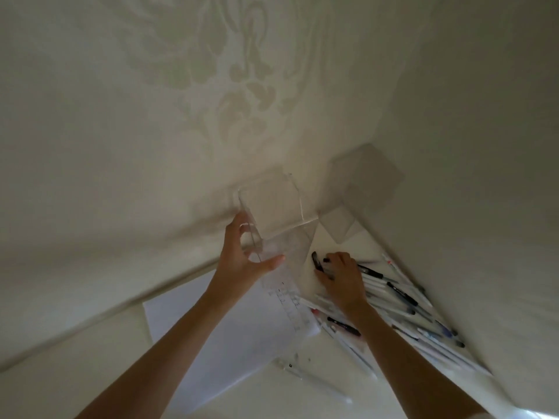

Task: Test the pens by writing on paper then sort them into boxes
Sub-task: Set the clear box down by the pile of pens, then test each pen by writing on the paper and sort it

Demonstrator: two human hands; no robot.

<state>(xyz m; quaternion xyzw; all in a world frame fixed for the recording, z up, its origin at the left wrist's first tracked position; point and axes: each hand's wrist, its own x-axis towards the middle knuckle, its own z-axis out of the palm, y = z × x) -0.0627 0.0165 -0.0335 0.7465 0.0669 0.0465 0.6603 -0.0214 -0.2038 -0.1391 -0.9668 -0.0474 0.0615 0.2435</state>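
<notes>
Sheet of paper (pixel 223 343): lying flat.
Left hand (pixel 242 261): over the paper's far edge, thumb and fingers gripping a clear box (pixel 278 207) (tilted).
Right hand (pixel 341 279): right of the paper, fingers curled round a black pen (pixel 317 261) on the pen pile (pixel 402 303).
Second clear box (pixel 366 182): beyond the paper's right corner, blurred.

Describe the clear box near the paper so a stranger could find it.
Find the white paper. At its far edge is a clear box, gripped by the left hand. The other box sits untouched, deeper in the corner beyond the pens.
</notes>
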